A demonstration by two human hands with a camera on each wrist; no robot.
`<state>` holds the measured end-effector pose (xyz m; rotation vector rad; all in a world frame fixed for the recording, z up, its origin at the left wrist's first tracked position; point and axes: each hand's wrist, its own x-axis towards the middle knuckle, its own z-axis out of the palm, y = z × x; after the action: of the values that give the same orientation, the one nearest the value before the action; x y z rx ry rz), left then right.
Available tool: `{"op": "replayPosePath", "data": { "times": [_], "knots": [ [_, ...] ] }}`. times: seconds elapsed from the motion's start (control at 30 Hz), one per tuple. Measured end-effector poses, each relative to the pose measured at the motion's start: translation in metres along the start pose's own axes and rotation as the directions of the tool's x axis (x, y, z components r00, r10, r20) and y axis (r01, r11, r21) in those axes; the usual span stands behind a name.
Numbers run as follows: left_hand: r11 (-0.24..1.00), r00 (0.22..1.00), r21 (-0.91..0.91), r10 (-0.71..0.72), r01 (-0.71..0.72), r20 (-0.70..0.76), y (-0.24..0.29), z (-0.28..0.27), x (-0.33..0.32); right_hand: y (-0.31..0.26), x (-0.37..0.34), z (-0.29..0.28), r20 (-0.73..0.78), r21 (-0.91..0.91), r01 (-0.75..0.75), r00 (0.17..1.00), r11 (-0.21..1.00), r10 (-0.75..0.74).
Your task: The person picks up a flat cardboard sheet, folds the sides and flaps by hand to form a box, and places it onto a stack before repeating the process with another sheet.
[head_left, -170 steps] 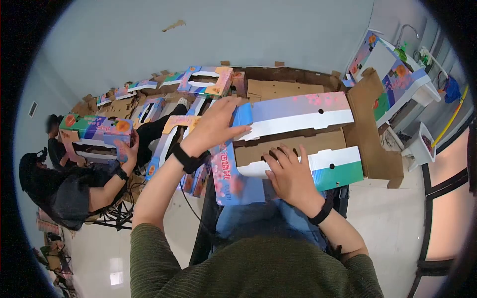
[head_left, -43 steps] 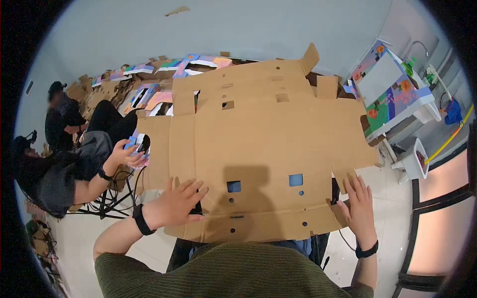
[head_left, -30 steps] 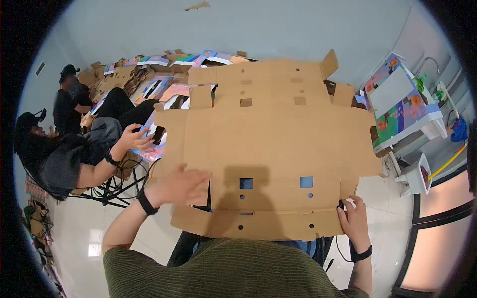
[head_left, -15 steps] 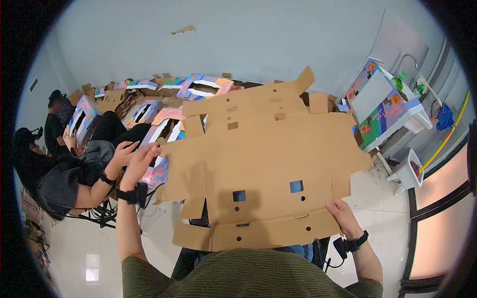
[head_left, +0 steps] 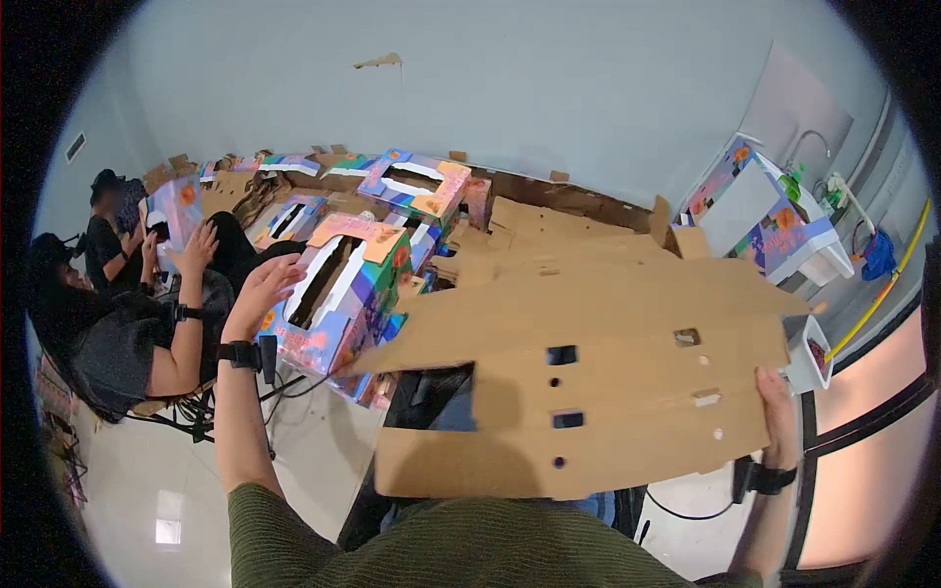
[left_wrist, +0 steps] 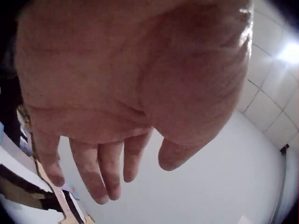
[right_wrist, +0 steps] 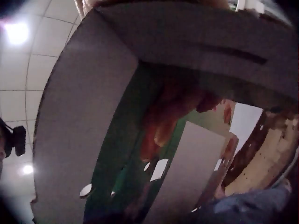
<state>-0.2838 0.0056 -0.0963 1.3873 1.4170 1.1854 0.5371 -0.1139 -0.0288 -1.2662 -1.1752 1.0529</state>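
Note:
A large flattened cardboard sheet (head_left: 627, 323), plain brown side up with square and round cut-outs, extends across the person's lap. At its right edge the right hand (head_left: 777, 412) grips it, thumb on top; in the right wrist view the sheet's printed green underside (right_wrist: 126, 140) shows. The left hand (head_left: 263, 289) is raised off the sheet, fingers extended, near a printed box (head_left: 338, 284) with a torn-edged opening. In the left wrist view the left palm (left_wrist: 131, 79) is empty.
Printed boxes and brown cardboard (head_left: 559, 230) lie along the wall. Two seated people are at the left, one holding a printed box (head_left: 178, 211). A sink (head_left: 818, 250) with a printed box, a yellow hose (head_left: 882, 289) and a white basin (head_left: 809, 353) are at the right.
The two hands first lay on the sheet. The right hand has moved right and up with the sheet's edge, shifting and tilting the sheet; the left hand has lifted away from it.

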Motion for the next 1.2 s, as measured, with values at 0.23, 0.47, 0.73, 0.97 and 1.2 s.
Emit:
{"op": "replayPosePath", "data": {
  "times": [0.23,0.47,0.73,0.97,1.2],
  "knots": [
    [0.995,0.988,0.086,-0.030,0.044,-0.154,0.016,-0.006,0.019,-0.040,0.008,-0.069,-0.068,-0.025,0.008,0.998,1.000,-0.010],
    [0.915,0.914,0.306,0.136,-0.264,0.383,0.065,0.137,0.015,-0.032,0.073,-0.084,-0.126,-0.187,0.055,0.989,0.981,-0.080],
    [0.919,0.881,0.350,-0.007,-0.180,0.473,0.055,0.251,0.062,-0.030,0.179,-0.044,-0.131,-0.029,0.123,0.983,0.992,-0.126],
    [0.903,0.959,-0.375,-0.118,0.212,0.259,0.076,0.268,0.148,0.005,0.253,0.012,-0.121,0.027,0.130,0.985,0.991,-0.126],
    [0.962,0.965,-0.128,-0.222,0.239,0.138,0.013,0.278,0.191,0.130,0.304,0.042,-0.154,-0.180,0.002,0.988,0.984,-0.030]
  ]
}}
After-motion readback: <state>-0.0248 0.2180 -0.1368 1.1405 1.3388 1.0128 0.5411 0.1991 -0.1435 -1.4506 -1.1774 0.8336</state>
